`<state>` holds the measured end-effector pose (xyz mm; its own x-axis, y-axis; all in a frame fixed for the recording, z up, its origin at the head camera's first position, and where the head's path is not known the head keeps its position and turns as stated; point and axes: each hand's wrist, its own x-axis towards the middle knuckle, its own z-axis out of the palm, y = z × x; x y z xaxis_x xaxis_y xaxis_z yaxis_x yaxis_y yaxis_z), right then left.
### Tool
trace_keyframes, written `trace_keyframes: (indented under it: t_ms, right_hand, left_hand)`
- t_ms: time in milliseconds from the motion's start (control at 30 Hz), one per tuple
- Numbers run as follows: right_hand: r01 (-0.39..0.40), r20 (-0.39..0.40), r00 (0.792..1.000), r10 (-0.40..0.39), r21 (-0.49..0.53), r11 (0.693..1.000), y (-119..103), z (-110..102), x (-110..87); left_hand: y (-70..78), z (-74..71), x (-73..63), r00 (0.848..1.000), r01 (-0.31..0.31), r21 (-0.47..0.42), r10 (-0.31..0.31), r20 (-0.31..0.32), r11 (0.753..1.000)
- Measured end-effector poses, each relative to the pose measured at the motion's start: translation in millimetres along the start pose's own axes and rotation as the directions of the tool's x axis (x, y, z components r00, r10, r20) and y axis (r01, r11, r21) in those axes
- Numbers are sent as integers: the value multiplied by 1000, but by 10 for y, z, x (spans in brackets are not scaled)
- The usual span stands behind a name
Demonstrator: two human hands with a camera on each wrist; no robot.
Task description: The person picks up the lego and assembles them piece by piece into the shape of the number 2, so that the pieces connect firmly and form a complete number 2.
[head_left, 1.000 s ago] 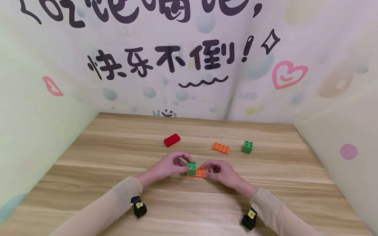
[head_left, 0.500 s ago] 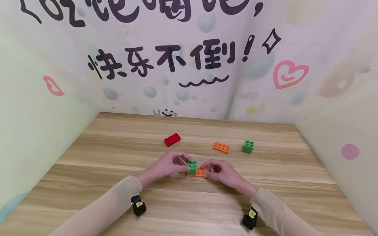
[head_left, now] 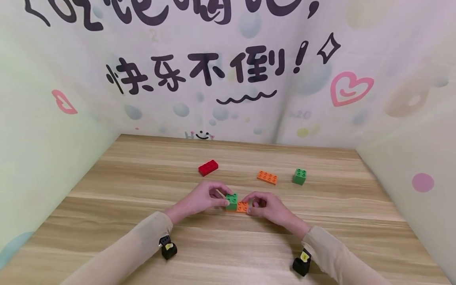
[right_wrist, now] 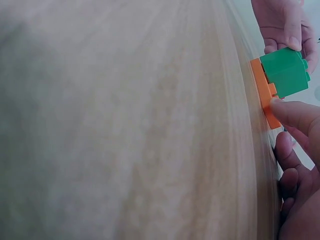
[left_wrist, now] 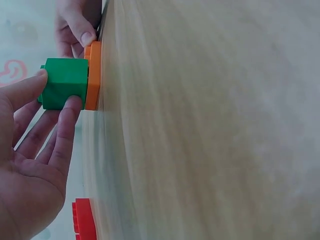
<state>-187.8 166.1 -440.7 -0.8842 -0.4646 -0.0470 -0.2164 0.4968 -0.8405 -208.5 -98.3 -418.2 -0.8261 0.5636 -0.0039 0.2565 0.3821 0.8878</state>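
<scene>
Near the middle of the wooden table, a green toy building brick (head_left: 232, 202) sits over the left half of a flat orange brick (head_left: 243, 207). My left hand (head_left: 206, 198) pinches the green brick between thumb and fingers, as the left wrist view also shows. From the other side, my right hand (head_left: 268, 208) holds the right end of the orange brick with thumb and forefinger. In the right wrist view the green brick (right_wrist: 286, 72) looks slightly tilted on the orange one; whether it is fully pressed down I cannot tell.
Behind the hands lie a red brick (head_left: 208, 168), a second flat orange brick (head_left: 267, 177) and a second green brick (head_left: 300, 176). A printed white cloth (head_left: 199, 118) hangs along the table's back edge, with pale walls at both sides.
</scene>
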Motion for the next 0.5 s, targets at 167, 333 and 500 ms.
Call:
trace_keyframes:
  t_ms: [167, 333, 500]
  right_hand:
    - [-6, 0, 1000, 6, -15, 1000, 17, 1, 8]
    - [8, 5, 1000, -8, -12, 1000, 13, -1, 12]
    - [23, 2, 1000, -23, -2, 1000, 10, -11, 21]
  left_hand:
    - [15, 18, 10, 1000, -8, 18, 8, 0, 1000]
    - [24, 21, 13, 1000, -13, 26, 13, -1, 1000]
    - [20, 17, 17, 1000, 6, 29, -5, -15, 1000]
